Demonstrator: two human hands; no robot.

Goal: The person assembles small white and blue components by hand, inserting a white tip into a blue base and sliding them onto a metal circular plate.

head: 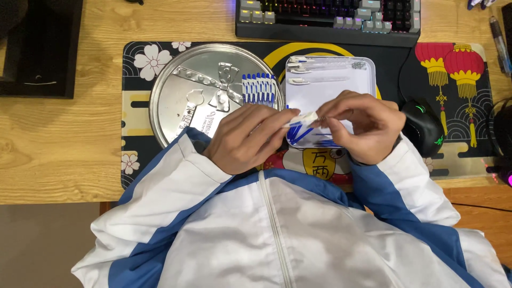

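Landmark: the rectangular white tray (368,80) at the centre of the patterned desk mat (405,69).

Packages and markings. Clear, empty-looking wrappers (320,72) lie along the far end of the tray, some overlapping its far left corner. Loose blue sticks (301,134) lie at the tray's near left corner, partly hidden by the hands. Just left of the tray sits a round silver tin lid (176,90), embossed side up, with a printed label near its near edge. A tidy row of blue-and-white sticks (259,88) rests on the lid's right side, beside the tray's left edge. The mat shows white flower motifs left of the lid, red lantern motifs right of the tray, and a yellow panel with dark characters just near of the tray.

Item in hand. A small white-wrapped stick (304,118) with a blue end is held over the tray's near left part, lying roughly level between both hands.

Hands. The left hand (245,140) pinches the stick's left end between thumb and forefinger; remaining fingers are curled. The right hand (360,125) pinches the right end with its fingertips, other fingers bent inward.

Surroundings. A backlit keyboard (328,18) lies beyond the tray; a black mouse (424,125) lies to its right.
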